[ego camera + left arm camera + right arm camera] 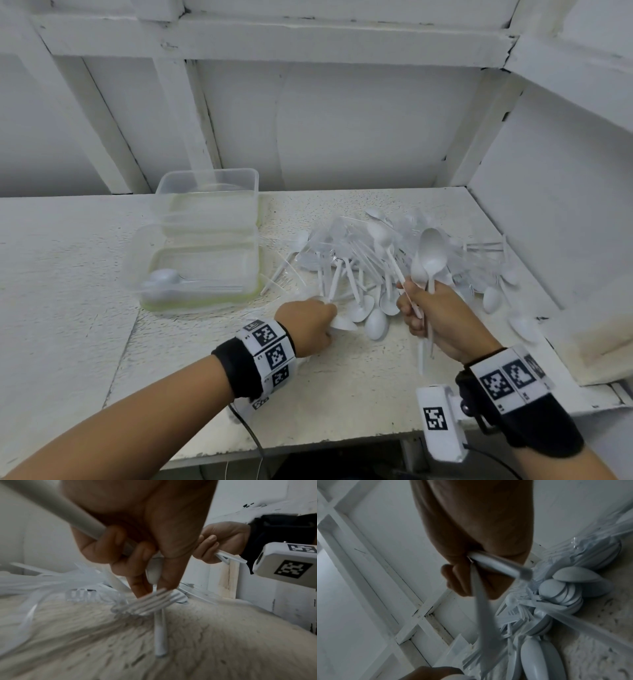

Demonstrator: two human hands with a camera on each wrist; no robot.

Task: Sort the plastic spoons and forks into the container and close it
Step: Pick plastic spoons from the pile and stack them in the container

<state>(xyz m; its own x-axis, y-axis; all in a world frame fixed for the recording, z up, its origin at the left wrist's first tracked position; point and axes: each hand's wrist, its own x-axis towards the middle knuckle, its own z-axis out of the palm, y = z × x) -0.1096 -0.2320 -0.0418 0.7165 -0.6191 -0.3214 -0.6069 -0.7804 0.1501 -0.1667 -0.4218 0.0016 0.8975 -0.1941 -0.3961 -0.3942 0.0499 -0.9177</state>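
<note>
While the pile of white spoons and clear forks sprawls across the tabletop, both hands work at its near edge; the right hand is curled tight round a few white spoons, bowls sticking up above the fist and handle ends poking out below it toward the person; in the right wrist view two of those handles cross under the fingers. The left hand sits just left of the right one, at the near-left fringe of the pile, fingers bent round a white handle that runs through the palm; its thumb and forefinger tips reach down onto a fork lying on the tabletop, tines toward the camera, though motion blur keeps me from telling whether they pinch it or only touch it; another white handle lies under that fork. Left of the pile stands a clear container with a green-tinged rim, open, holding a small stack of spoons with bowls at its near-left end; beyond it, farther from the person, is a second clear tub, touching the first, with a spoon or two dimly visible inside. A few loose spoons lie right of the pile, near the white wall; both wrists carry marker bands.
</note>
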